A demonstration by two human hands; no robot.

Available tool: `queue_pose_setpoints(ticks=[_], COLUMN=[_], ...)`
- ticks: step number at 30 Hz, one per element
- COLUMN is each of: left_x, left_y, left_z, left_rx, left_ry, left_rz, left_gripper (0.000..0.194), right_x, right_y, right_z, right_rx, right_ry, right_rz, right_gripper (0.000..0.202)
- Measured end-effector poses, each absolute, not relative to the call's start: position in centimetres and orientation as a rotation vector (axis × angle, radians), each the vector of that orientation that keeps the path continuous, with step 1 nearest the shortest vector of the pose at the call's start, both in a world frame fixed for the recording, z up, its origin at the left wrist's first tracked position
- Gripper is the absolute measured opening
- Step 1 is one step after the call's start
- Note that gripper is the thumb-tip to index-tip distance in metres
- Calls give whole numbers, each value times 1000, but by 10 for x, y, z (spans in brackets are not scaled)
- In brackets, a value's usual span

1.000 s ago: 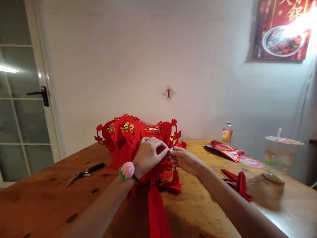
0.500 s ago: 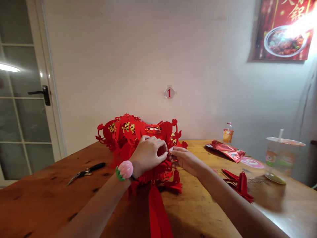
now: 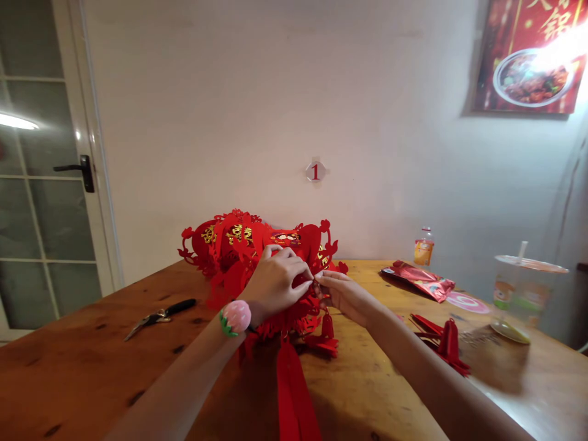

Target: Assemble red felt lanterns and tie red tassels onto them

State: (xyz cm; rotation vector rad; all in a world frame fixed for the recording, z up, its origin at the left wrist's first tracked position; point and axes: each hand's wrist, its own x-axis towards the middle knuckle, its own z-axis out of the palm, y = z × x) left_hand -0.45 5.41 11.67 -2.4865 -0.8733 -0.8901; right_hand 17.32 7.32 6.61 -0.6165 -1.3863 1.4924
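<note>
A red felt lantern with gold characters and cut-out edges lies on the wooden table in front of me. My left hand, with a pink strawberry band at the wrist, rests over it, thumb and fingers curled in a pinch at its right side. Close against that thumb, my right hand pinches at the lantern's edge, its fingertips together on something too small to make out. Below them hang small red tassels and a long red ribbon that runs toward me.
Pliers with black handles lie at the left. To the right are a red foil packet, more red felt tassels, thin metal pieces, a clear plastic cup with a straw and an orange-labelled bottle.
My left hand's thumb and fingers have come closer together, narrowing the gap between them, and now nearly meet my right fingertips. The lantern stays in place.
</note>
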Motion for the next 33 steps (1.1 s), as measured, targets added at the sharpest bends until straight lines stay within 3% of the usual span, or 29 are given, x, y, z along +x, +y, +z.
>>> queue_pose_setpoints(ticks=[10,21,33], left_x=[-2,8,13], left_y=[53,56,50], left_z=[114,103,97], left_rx=[-2431,-2250,-2183], left_ry=[-905,-1080,-978], left_rz=[-841,-1041,-1137], left_gripper=[7,8,4], right_x=[170,169,165], right_y=[74,74,69], right_z=[64,65,75], right_rx=[-683,-713,-808], right_ry=[-1469,-1436,-1442], right_rz=[1417,1288,1202], right_gripper=[23,20,22])
